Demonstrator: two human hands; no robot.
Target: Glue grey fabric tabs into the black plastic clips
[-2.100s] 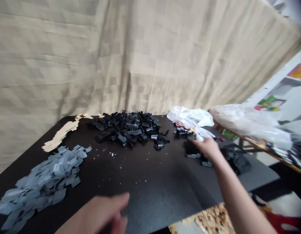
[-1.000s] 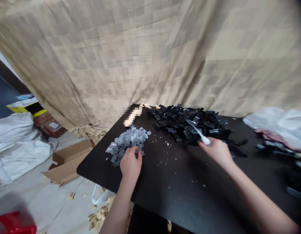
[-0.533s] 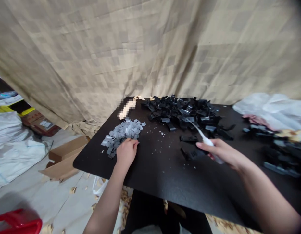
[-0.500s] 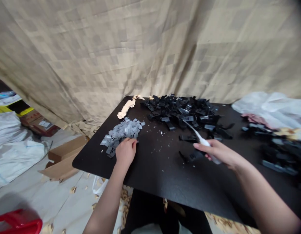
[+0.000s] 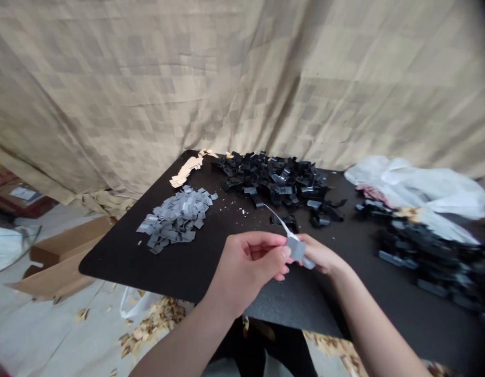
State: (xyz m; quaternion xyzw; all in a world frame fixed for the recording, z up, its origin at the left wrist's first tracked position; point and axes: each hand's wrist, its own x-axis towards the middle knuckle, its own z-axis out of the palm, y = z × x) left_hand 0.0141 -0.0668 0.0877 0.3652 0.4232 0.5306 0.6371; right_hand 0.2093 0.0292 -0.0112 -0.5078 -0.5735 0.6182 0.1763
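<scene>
Thumb and fingers of my left hand (image 5: 254, 262) pinch a small grey square piece (image 5: 295, 248). Close against it on the right, my right hand (image 5: 318, 254) is closed around a white tool (image 5: 286, 228) with a long thin tip pointing up and left. The grey piece partly covers the tool's handle. Left of my hands lies a heap of grey squares (image 5: 183, 212) on the dark table (image 5: 120, 256). Beyond them is a pile of black plastic parts (image 5: 281, 178).
Tan strips (image 5: 187, 170) lie at the table's back left. To the right are a white plastic bag (image 5: 418, 183) and more black parts (image 5: 426, 251). An open cardboard box (image 5: 61, 256) stands on the floor at left, with tan scraps (image 5: 156, 319) nearby.
My left hand has left the grey heap with a grey square and moved right, up to my right hand. The right hand has moved slightly left with the tool. The view has shifted right.
</scene>
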